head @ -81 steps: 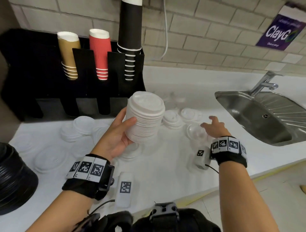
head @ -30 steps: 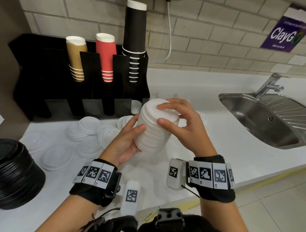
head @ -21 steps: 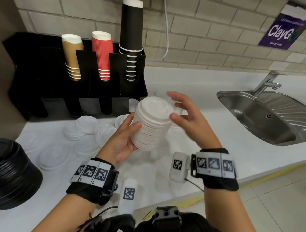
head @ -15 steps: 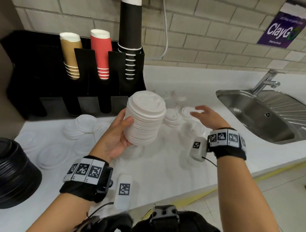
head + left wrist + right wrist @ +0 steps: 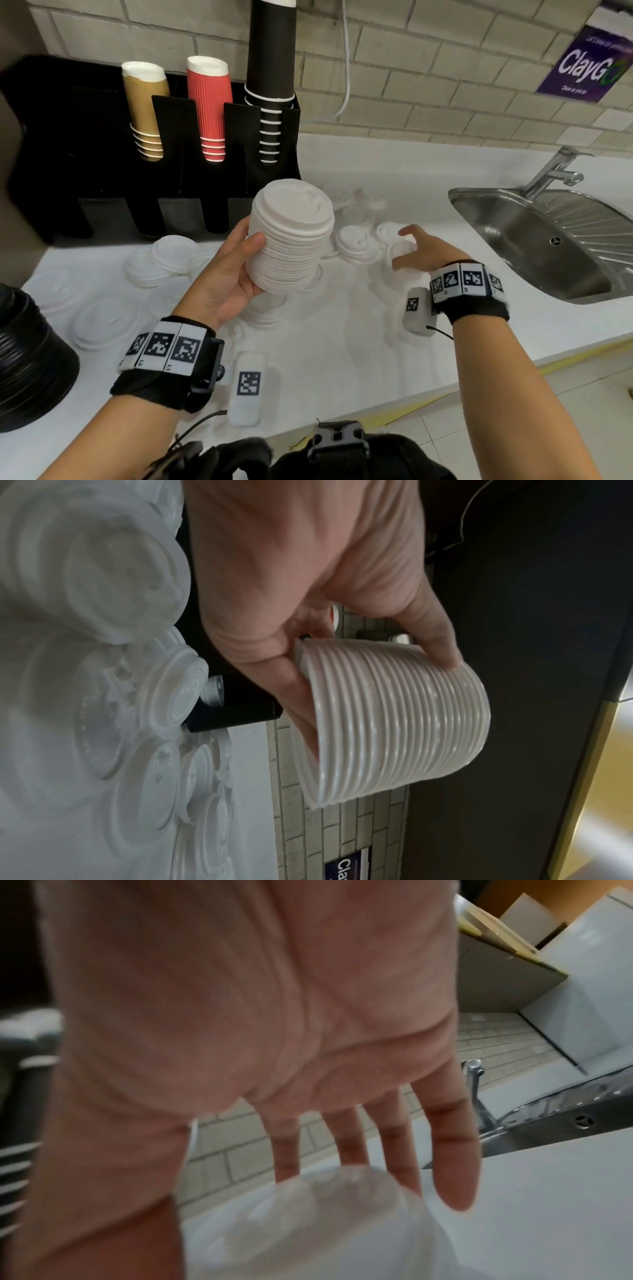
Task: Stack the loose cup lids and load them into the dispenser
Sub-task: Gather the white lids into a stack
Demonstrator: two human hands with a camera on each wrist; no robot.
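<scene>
The left hand (image 5: 236,274) is wrapped around a tall stack of white lids (image 5: 291,236), thumb on the near side and fingers round the far side, holding it clear above the desk (image 5: 329,363). Gripped by its ribbed side, as the left wrist view shows, the stack keeps its top free, so another lid can probably be dropped onto it without a change of grip.

The right hand (image 5: 424,251) reaches out over the loose lids (image 5: 359,241) lying on the desk to the right of the stack. Its fingers are spread and straight and hold nothing; in the right wrist view a clear lid (image 5: 308,1218) sits just under the fingertips, though contact cannot be told through the blur. It seems set to pick up the next lid.

More loose lids (image 5: 171,253) lie on the desk to the left, in front of the black dispenser (image 5: 82,164), which stands against the wall with three columns of paper cups (image 5: 209,102) in its upper slots. No lids show in the dispenser, so loading looks some way off. A pile of black lids (image 5: 27,359) sits at the far left, a sink (image 5: 534,240) at the right.
</scene>
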